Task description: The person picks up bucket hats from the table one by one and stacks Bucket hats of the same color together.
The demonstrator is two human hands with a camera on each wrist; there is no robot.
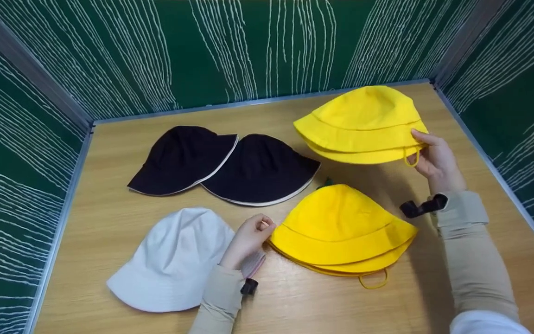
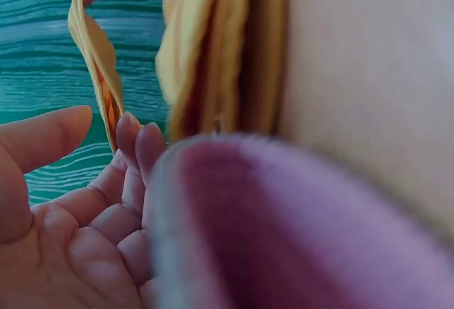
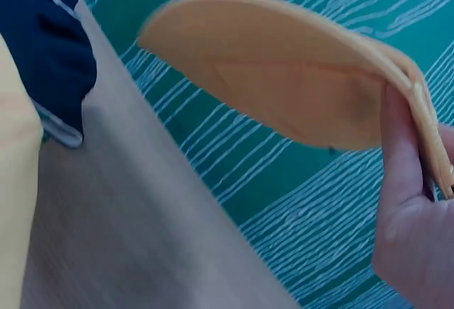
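Note:
A yellow bucket hat (image 1: 359,118) with a thin loop at its brim is held up by my right hand (image 1: 438,160). The thumb and fingers (image 3: 401,146) pinch its right brim edge. Below it, more yellow bucket hats (image 1: 336,232) lie overlapped on the table, their brims layered and one loop hanging out in front. My left hand (image 1: 248,239) is at the left brim of these hats, fingertips right at the edge. In the left wrist view its thumb (image 2: 57,135) stands apart from the loosely bent fingers, with nothing between them.
A white bucket hat (image 1: 169,264) lies left of my left forearm, its pink lining (image 2: 241,203) close to the left wrist camera. Two dark hats with white edging, a left one (image 1: 179,162) and a right one (image 1: 257,171), overlap behind. Green, white-streaked walls (image 1: 248,51) surround the wooden table (image 1: 104,148).

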